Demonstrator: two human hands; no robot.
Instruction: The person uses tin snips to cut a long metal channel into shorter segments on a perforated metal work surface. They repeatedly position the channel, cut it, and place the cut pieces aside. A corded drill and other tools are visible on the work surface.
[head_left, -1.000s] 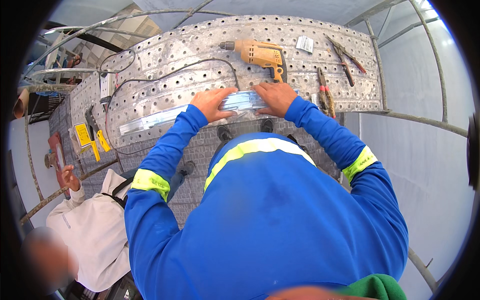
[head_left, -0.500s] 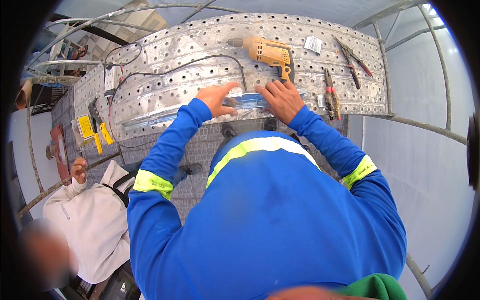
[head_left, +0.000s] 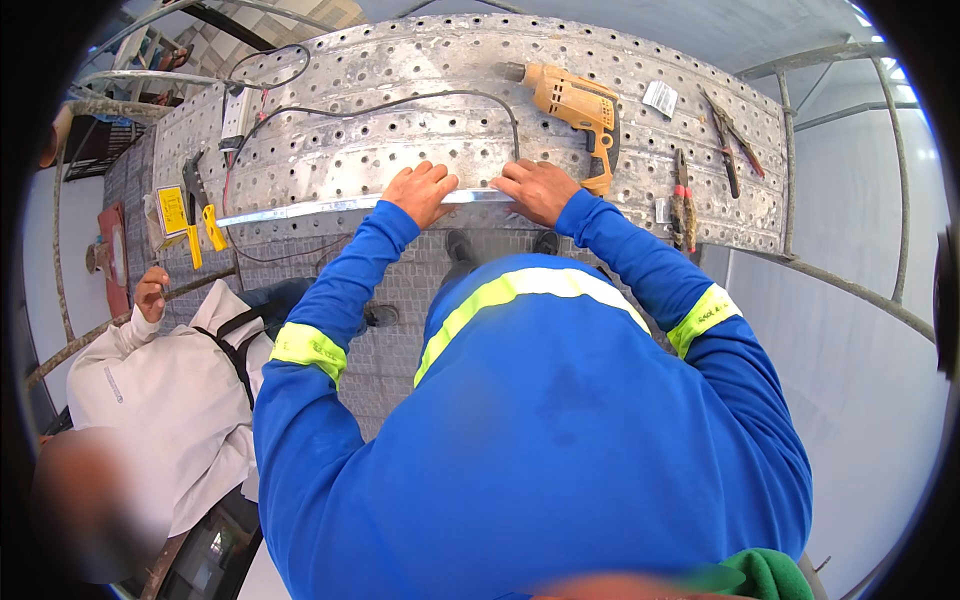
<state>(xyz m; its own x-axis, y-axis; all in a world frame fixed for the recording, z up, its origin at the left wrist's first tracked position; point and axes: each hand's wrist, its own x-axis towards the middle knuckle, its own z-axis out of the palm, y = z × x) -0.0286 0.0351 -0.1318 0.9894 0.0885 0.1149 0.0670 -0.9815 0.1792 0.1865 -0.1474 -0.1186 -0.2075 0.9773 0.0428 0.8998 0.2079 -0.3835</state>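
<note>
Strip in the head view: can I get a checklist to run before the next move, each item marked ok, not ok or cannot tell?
1. Left hand on the strip: ok, fingers closed over it.
2. Right hand on the strip: ok, fingers closed over it.
3. Left end of the strip well away from tools: not ok, it lies right by a yellow handle.
4. Cord free of the right hand: cannot tell, it runs down to the fingers.
5. Pliers apart from both hands: ok, they lie off to the right.

Wide fisheye view downward from head height
</note>
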